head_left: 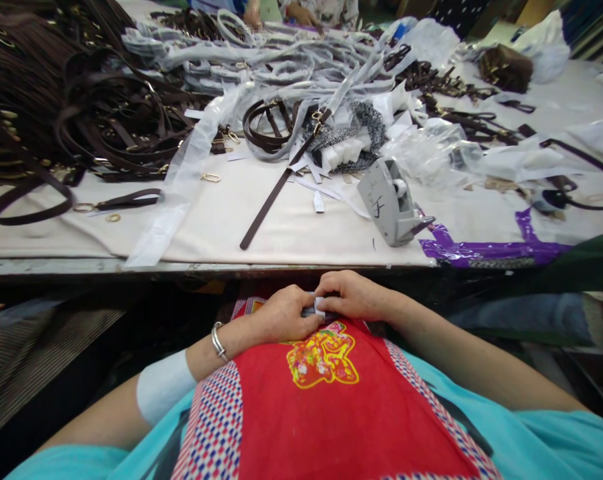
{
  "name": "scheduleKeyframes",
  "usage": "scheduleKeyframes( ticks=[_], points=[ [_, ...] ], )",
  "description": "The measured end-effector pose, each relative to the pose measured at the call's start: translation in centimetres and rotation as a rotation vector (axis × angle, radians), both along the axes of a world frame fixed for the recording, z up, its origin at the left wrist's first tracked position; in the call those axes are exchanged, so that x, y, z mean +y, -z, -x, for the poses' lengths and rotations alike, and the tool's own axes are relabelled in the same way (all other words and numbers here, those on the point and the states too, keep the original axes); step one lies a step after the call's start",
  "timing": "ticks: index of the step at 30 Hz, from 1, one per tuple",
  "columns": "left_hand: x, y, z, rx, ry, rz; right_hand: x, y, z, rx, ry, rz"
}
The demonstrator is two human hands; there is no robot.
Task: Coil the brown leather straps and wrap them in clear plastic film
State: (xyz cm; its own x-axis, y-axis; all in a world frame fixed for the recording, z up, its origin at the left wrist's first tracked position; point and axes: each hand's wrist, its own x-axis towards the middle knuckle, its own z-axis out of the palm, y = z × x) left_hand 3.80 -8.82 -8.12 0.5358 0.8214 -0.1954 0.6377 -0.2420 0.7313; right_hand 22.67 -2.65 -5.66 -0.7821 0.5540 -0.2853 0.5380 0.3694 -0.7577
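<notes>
One small white piece [319, 306], over your red apron [276, 420]: left hand [290, 315] and right hand [355, 295], fingers pinching it between them, best kept level and steady

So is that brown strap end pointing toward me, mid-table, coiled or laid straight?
Laid straight: the brown strap runs from its metal clasp toward the table's front edge, without looping.

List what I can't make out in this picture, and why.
Head view: most of the small white-and-grey piece, covered by the left hand and right hand.
Head view: the rest of the dark straps, cut off by the left edge.
Head view: most of a co-worker, cut off by the top edge.
</notes>
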Motion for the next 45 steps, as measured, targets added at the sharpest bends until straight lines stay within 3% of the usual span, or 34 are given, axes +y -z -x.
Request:
scheduleKeyframes(
  ticks=[4,8,12,16,19,24,28,32,34,36,38,40,42,45],
  points=[
    [0.1,0.1,0.0,-0.008,-0.012,0.068,-0.6,0.0,0.1,-0.071,-0.048,-0.117],
    [0.4,-0.1,0.2,-0.049,-0.002,0.191,-2.0,0.9,-0.2,-0.090,-0.087,-0.478],
    [0.5,0.0,0.0,-0.116,-0.030,0.208,-2.6,1.4,-0.5,-0.022,-0.112,-0.785],
    [0.5,-0.1,-0.4,-0.137,-0.159,0.230,-2.4,1.1,-1.1,0.098,-0.120,-0.735],
    [0.8,-0.4,-0.1,-0.183,-0.247,0.344,-2.4,1.1,-1.8,0.168,-0.090,-0.693],
    [1.4,-0.5,0.5,-0.516,-0.245,0.643,-2.7,1.8,-2.5,0.163,-0.025,-0.890],
    [2.0,-0.8,0.1,-0.540,-0.308,0.624,-3.0,2.2,-2.5,0.201,0.020,-0.981],
    [2.4,-1.5,-0.3,-0.564,-0.359,0.570,-2.5,1.5,-3.8,0.311,0.205,-0.982],
    [2.5,-1.7,-0.2,-0.536,-0.395,0.510,-0.9,0.7,-5.5,0.358,0.419,-1.002],
    [2.5,-1.9,-0.2,-0.474,-0.408,0.419,1.7,-0.2,-8.0,0.373,0.738,-0.999],
    [2.6,-2.0,-0.2,-0.439,-0.388,0.339,5.0,-1.1,-10.7,0.341,1.094,-0.819],
    [2.8,-2.2,-0.5,-0.447,-0.354,0.301,8.0,-1.6,-13.1,0.282,1.311,-0.519],
    [2.9,-2.5,-0.9,-0.462,-0.328,0.294,10.3,-1.5,-14.5,0.246,1.361,-0.300],
    [2.9,-2.9,-1.3,-0.460,-0.317,0.298,12.1,-0.8,-14.8,0.228,1.348,-0.145]
  ],
)
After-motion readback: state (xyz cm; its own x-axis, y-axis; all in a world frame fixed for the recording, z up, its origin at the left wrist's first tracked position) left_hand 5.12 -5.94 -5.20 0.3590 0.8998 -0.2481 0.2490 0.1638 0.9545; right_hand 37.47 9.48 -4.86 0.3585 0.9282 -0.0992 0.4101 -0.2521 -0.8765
